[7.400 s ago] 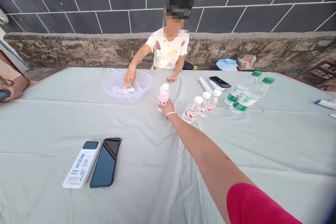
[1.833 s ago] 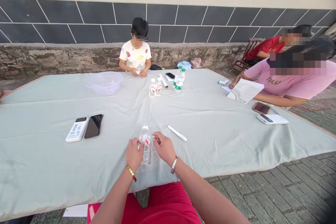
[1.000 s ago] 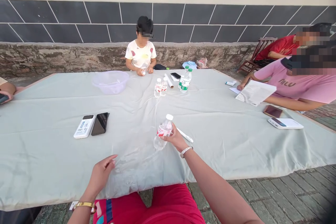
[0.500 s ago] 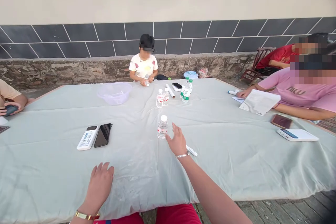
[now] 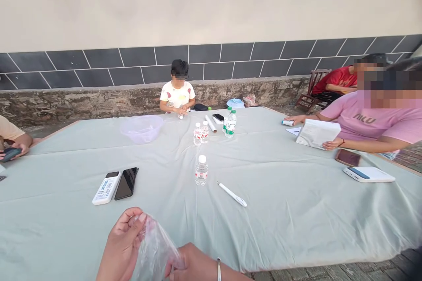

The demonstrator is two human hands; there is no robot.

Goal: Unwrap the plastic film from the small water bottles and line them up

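A clear plastic bag [image 5: 153, 246] is stretched between my two hands at the near edge of the table. My left hand [image 5: 123, 241] pinches its upper left corner between thumb and fingers. Lower down on the other side, my right hand [image 5: 191, 263] is closed on the bag's right edge. Beyond them a small water bottle [image 5: 201, 171] with a white cap stands upright, and a white pen [image 5: 232, 194] lies to its right. Left of the bottle are a white power bank [image 5: 106, 188] and a black phone [image 5: 126, 183], side by side.
Farther back stand two small bottles [image 5: 198, 135], two green-capped bottles [image 5: 231, 125], a paper roll [image 5: 211, 124] and a translucent purple basin [image 5: 141, 131]. At the right lie another phone [image 5: 348, 157] and a white device [image 5: 369, 174]. Other people sit around the cloth-covered table [image 5: 280, 210].
My right hand has pulled back from beside the near bottle, which still stands there. Both hands now hold a clear plastic bag close to me. The view has tilted up slightly.
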